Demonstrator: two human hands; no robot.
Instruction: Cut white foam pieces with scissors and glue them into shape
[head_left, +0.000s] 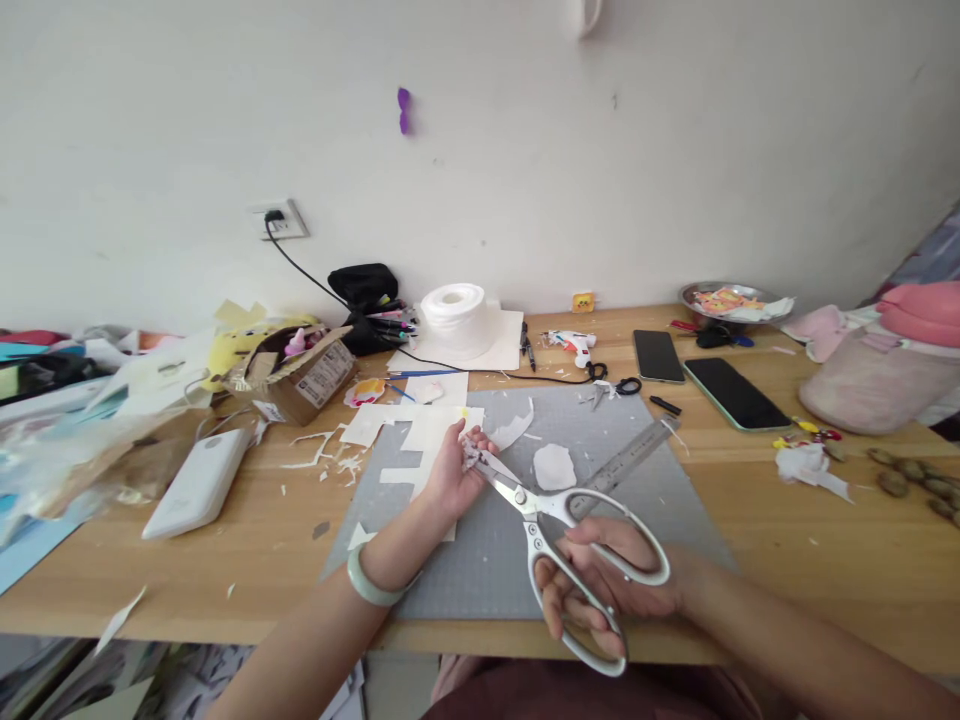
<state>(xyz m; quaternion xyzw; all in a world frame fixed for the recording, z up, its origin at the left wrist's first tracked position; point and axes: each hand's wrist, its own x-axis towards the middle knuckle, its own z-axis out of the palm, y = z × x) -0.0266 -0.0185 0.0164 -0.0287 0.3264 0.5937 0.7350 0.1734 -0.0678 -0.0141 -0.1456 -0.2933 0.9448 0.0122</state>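
Note:
My right hand (600, 580) grips a large pair of scissors (517, 495) with silver-white loop handles, a thumb through one loop and fingers through the other. The blades point up and left toward my left hand (463, 465), palm turned up and fingers curled around a small whitish piece (472, 455) at the blade tips. Its kind is hard to make out. Both hands are above a grey cutting mat (480, 580). A rounded white paper cutout (553, 467) lies on the mat near the scissors, and cut white paper (431, 435) lies behind my left hand.
A metal ruler (626, 460) crosses the mat's right side. Behind stand a white roll (454, 315) and a glue gun (576, 345). Two phones (735, 393) lie to the right. A cardboard box (296, 375) and white power bank (199, 483) are on the left, amid paper scraps.

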